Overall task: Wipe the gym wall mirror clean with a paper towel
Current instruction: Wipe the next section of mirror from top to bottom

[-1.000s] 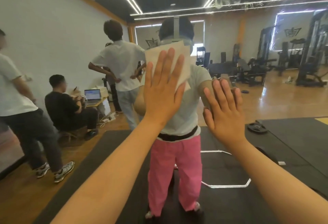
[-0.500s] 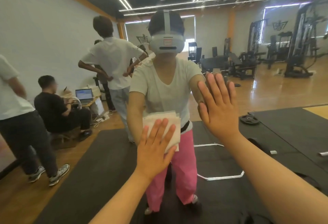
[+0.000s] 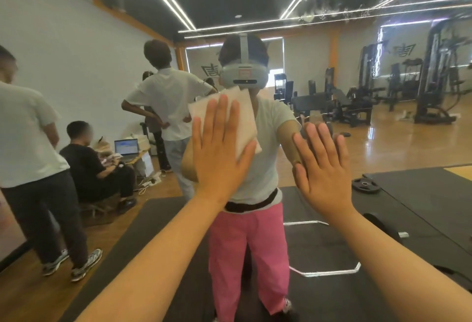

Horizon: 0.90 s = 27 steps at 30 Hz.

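One paper towel (image 3: 245, 117) under flat left hand (image 3: 220, 154) on mirror (image 3: 398, 148), right hand (image 3: 323, 169) flat, empty

Two hands: left hand (image 3: 219, 161), right hand (image 3: 324, 171). One paper towel (image 3: 245, 117). One mirror (image 3: 383, 148). One laptop (image 3: 126, 147). One weight plate (image 3: 365, 186).

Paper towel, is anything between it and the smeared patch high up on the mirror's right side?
Nothing visible. The left hand presses the paper towel flat on the mirror, and the glass from there up to the smears looks bare. The right hand lies flat on the glass lower down, off that path.
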{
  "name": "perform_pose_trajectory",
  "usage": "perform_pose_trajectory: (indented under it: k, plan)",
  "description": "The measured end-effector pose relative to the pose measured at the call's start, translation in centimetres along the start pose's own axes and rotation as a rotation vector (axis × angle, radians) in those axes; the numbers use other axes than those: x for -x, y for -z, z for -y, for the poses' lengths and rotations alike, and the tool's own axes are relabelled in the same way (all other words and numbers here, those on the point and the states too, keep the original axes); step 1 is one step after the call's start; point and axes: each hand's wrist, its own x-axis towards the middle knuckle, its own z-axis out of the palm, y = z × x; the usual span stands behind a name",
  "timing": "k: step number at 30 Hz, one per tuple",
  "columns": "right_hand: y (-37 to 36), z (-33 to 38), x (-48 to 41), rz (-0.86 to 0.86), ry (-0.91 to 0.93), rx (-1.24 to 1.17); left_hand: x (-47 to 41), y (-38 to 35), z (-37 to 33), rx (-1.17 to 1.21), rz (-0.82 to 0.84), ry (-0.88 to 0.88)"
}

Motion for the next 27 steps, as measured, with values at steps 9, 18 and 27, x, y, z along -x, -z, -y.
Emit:
perform_pose_trajectory:
  k: [9,18,27]
  plan:
    - [-0.1,0.2,0.0,-0.004,-0.011,-0.001,-4.6,0.9,0.4,-0.041,-0.052,-0.027]
    - [0.2,0.5,-0.1,-0.028,-0.026,0.027,5.5,-1.9,-0.7,-0.018,0.004,-0.155]
    - [0.1,0.4,-0.1,-0.036,-0.024,0.041,16.1,-4.2,-0.6,-0.038,0.122,-0.359]
